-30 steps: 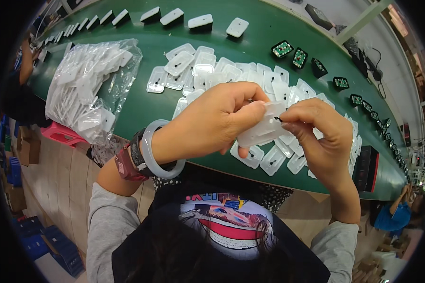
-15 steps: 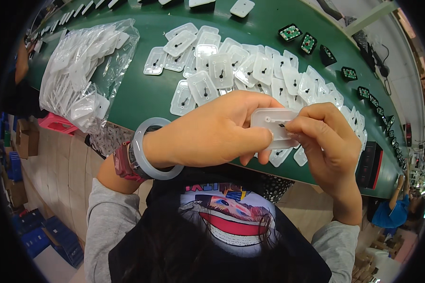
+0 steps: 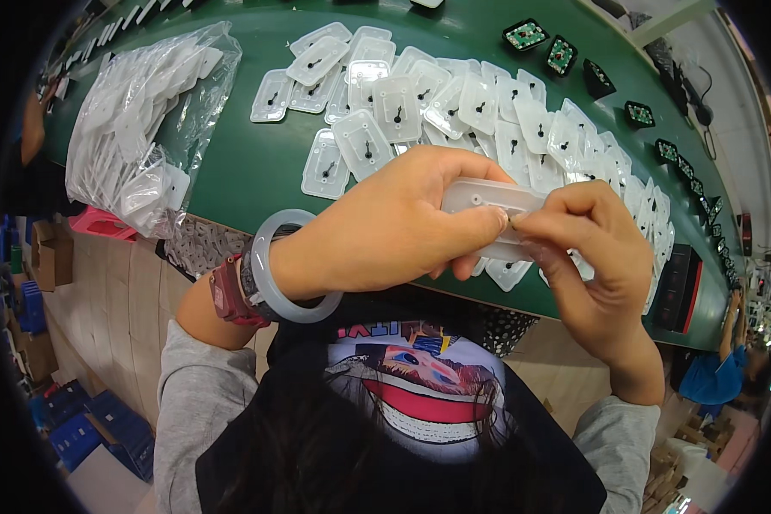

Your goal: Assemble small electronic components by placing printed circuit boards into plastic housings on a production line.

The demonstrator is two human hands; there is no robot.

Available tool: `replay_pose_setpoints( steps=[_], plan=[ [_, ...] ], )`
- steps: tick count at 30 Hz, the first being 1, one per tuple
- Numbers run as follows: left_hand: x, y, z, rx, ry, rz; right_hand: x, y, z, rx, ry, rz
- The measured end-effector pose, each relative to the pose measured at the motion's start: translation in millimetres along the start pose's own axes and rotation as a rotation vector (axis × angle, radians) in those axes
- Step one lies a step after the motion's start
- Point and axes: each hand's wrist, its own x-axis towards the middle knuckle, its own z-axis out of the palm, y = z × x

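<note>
My left hand (image 3: 420, 224) is closed on the edge of a translucent white plastic cover (image 3: 469, 195), its thumb lying across the inner face. From the other side, the thumb and forefinger of my right hand (image 3: 598, 270) pinch at the middle of that cover, close to the left thumb tip. A small dark part shows between the fingertips there; most of it is covered by the fingers. Beyond my hands spreads a pile of similar translucent covers (image 3: 398, 110), many with a black keyhole-shaped piece at the centre.
On the left of the green table (image 3: 257, 51) lies a clear plastic bag (image 3: 124, 128) full of white covers. Black housings with green circuit boards (image 3: 562, 55) line the far right edge. A dark box (image 3: 677, 287) stands at right. Other people work at both sides.
My left thumb has slid inward over the cover, meeting the right fingertips at the small dark part. The cover has tilted slightly, and the view has shifted a little.
</note>
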Motion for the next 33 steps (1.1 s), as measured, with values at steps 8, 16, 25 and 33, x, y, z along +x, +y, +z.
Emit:
replay_pose_setpoints(
  steps=[8,16,25,33],
  plan=[
    [-7.3,-8.6,2.7,0.105,0.051,0.116,17.8,-11.0,7.9,0.601,-0.008,0.58],
    [-19.7,-9.0,-1.2,0.397,0.068,0.147,19.8,-8.9,16.8,0.852,-0.193,0.75],
    [-19.0,-18.4,0.3,0.417,0.13,0.218,19.8,-4.9,24.3,0.763,-0.232,0.688],
    [-20.1,-24.3,6.2,0.473,0.195,0.28,11.9,-1.1,19.5,0.785,-0.208,0.725]
  ],
)
